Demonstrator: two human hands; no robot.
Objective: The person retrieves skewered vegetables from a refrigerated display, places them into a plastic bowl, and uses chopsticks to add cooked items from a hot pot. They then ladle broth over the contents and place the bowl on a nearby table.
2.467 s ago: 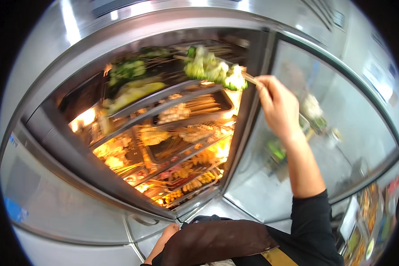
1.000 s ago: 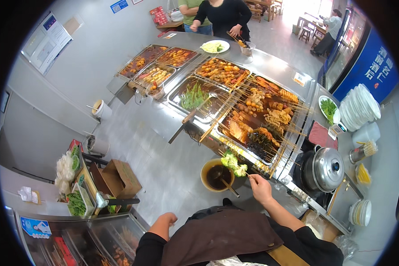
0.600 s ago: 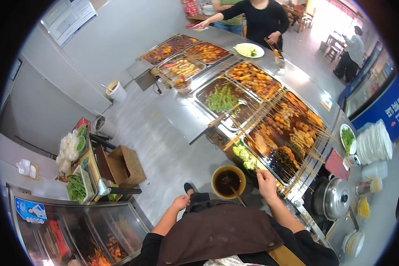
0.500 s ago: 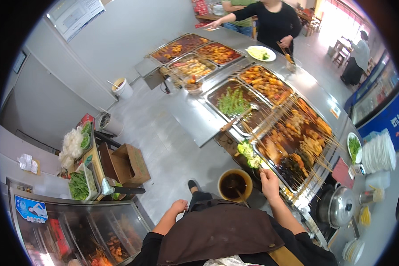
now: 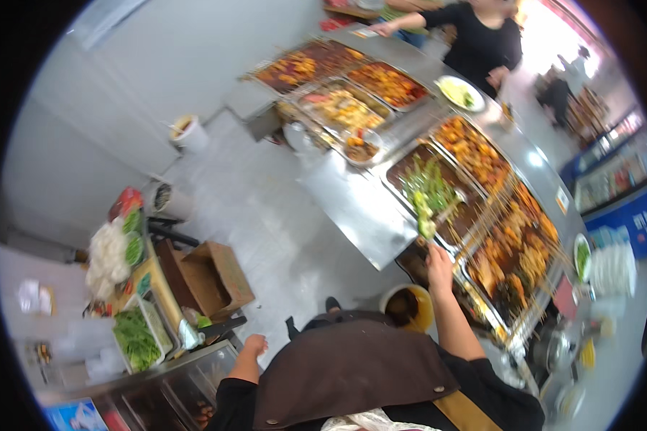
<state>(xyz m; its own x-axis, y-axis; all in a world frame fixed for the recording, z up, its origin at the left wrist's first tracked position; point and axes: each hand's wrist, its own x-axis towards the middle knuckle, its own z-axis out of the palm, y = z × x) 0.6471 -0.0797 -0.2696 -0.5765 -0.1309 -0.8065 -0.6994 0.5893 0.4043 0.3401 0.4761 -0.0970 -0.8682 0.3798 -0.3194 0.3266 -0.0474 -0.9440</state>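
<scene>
Right hand (image 5: 439,269) is pinching a green vegetable skewer (image 5: 423,208), food end just past the fingertips beside the tray of greens (image 5: 399,194), pickup done, release not yet; left hand (image 5: 254,346) is hanging half-curled, contents unclear.

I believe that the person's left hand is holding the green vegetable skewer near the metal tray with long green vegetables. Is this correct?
Not quite: it is the right hand, not the left hand, that holds the green vegetable skewer near the metal tray with long green vegetables, as the head view shows.
</scene>
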